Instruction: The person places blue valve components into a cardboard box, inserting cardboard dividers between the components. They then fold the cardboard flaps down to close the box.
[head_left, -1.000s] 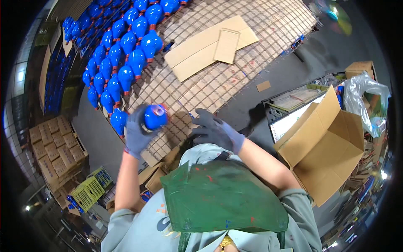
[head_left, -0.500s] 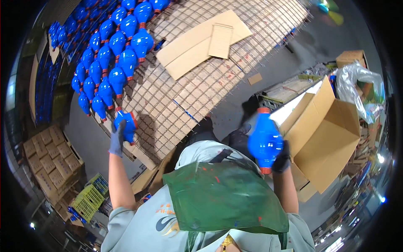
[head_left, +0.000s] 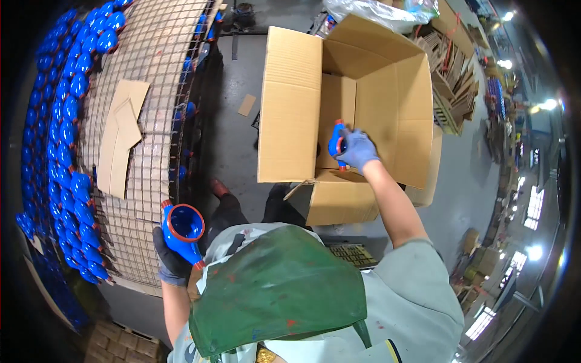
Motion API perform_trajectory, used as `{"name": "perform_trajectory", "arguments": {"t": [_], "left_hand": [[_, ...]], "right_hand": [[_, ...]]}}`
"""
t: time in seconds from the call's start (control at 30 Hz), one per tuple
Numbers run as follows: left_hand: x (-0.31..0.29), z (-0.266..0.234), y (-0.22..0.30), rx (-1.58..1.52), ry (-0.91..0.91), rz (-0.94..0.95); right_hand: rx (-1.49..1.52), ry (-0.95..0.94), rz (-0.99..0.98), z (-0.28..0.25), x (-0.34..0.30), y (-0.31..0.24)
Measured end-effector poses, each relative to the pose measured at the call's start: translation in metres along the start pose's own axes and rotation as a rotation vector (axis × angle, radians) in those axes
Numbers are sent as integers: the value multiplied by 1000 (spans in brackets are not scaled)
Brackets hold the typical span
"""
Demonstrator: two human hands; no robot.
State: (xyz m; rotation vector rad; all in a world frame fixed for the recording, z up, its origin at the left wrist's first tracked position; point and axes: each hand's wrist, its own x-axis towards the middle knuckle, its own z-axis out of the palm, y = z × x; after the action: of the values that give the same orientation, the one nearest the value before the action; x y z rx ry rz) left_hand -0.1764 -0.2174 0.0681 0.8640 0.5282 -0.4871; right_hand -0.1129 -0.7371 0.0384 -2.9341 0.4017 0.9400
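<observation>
My left hand (head_left: 169, 257), in a grey glove, is closed around a blue water meter body (head_left: 179, 244). Its round, red-rimmed opening faces up and shows a hollow inside, and both narrow pipe ends are red. My gloved right hand (head_left: 359, 149) reaches into a big open cardboard box (head_left: 394, 91) on my right. The fingers there grip a second blue meter body (head_left: 336, 140), which hangs over the box's inside with its red ends front and back. Part of it is hidden behind the hand.
Left of me stands a wire-mesh-topped table (head_left: 148, 145) bearing rows of blue meter bodies (head_left: 68, 130) and cardboard pieces (head_left: 123, 145). The box's wide flap (head_left: 289, 109) folds out toward the table. Flattened cardboard (head_left: 457, 75) and clear plastic wrap (head_left: 381, 15) lie beyond the box.
My view has turned right toward the box. My right hand has brought its meter body into the box; my left hand has lifted another off the table and toward me.
</observation>
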Motion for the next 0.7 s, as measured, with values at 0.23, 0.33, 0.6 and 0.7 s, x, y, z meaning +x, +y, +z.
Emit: {"name": "perform_trajectory", "arguments": {"t": [0.23, 0.33, 0.6, 0.7], "left_hand": [[3, 51, 7, 242, -7, 6], [23, 142, 18, 470, -214, 92], [102, 323, -64, 1313, -647, 1117], [116, 327, -108, 1803, -792, 547]], "right_hand": [[-131, -217, -69, 116, 74, 6], [226, 14, -155, 76, 47, 2], [1948, -177, -446, -64, -80, 1], [1312, 198, -278, -42, -57, 52]]}}
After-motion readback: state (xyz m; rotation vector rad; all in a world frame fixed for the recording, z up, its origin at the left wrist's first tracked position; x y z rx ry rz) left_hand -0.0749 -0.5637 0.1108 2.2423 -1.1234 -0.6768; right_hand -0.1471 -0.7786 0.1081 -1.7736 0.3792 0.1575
